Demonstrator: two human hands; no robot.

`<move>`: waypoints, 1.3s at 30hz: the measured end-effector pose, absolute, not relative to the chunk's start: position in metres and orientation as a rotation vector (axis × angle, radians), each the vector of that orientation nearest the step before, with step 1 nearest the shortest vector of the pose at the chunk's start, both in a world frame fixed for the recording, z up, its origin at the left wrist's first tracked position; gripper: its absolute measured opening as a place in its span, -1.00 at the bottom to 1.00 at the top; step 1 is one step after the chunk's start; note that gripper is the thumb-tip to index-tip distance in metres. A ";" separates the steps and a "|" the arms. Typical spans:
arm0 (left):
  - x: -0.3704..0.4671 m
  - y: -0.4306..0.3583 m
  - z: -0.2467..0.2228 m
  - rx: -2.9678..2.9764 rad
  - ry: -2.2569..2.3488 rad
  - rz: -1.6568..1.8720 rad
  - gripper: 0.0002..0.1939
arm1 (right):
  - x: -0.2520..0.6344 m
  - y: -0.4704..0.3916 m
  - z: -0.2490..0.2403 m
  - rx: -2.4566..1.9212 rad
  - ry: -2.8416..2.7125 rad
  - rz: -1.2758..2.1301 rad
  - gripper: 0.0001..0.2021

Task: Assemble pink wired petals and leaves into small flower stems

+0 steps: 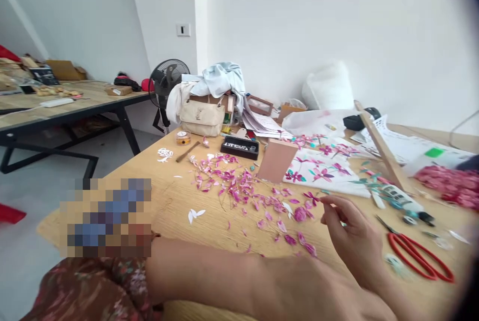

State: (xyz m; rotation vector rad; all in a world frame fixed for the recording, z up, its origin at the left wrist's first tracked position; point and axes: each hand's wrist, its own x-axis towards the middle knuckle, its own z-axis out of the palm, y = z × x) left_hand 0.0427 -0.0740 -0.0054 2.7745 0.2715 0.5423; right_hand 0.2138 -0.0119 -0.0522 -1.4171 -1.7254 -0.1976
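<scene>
My right hand [354,234] pinches a small dark-magenta fabric flower [311,198] between thumb and forefinger, just above the table. My left forearm crosses the bottom of the view from a brown floral sleeve [90,291]. My left hand [303,286] is blurred near the lower edge, close below my right wrist, and its fingers cannot be made out. Loose pink petals [239,181] lie scattered over the wooden table [149,211]. A pink rounded bloom [300,214] lies beside the held flower. Finished-looking magenta flowers with teal leaves [322,174] rest on a white sheet.
Red-handled scissors [419,256] lie at the right, near a wooden bar [385,146]. A pinkish-brown board [277,161] leans at the middle, beside a black tray [239,147]. Behind are a beige bag [202,117] and a fan [166,79]. White petal pieces [195,215] lie left of centre.
</scene>
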 end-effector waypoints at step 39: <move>-0.072 0.037 -0.059 2.189 1.854 0.496 -0.85 | 0.227 0.000 -0.070 -1.601 -1.474 0.412 -0.79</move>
